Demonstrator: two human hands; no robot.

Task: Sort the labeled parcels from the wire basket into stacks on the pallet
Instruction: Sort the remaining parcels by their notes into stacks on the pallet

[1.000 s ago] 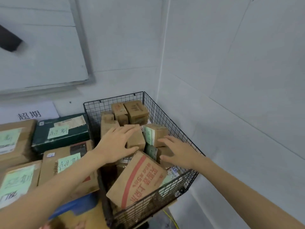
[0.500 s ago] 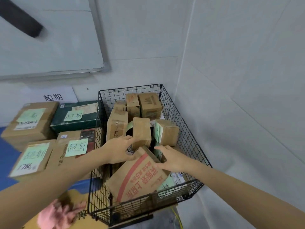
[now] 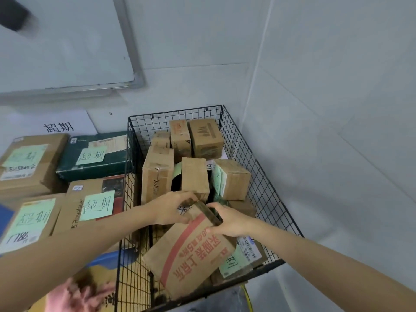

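A person leans over a black wire basket [image 3: 258, 176] set in a white corner and filled with cardboard parcels. Both hands hold the raised end of a large red-striped box [image 3: 191, 251], which lies tilted against the basket's near side. The left hand [image 3: 171, 207] curls its fingers over the box's top-left corner. The right hand [image 3: 227, 221] grips the top-right edge, thumb on the printed face.

The step in hand appears to be lifting this box out. Next it must clear the wire rim and swing left to the stacked boxes there, which rest on what seems to be a blue pallet [image 3: 102, 260], mostly hidden.

The box carries red Chinese print, upside down here; only "15" reads surely. Under it, a green note [image 3: 231, 264] shows "期", beside a barcode label [image 3: 247, 248]. On the left, a brown box [image 3: 74, 199] reads "Royalstar" and bears a green note handwritten "超期". A dark green box [image 3: 94, 167] has the same note. A white wall sign [image 3: 59, 127] also says "超期".
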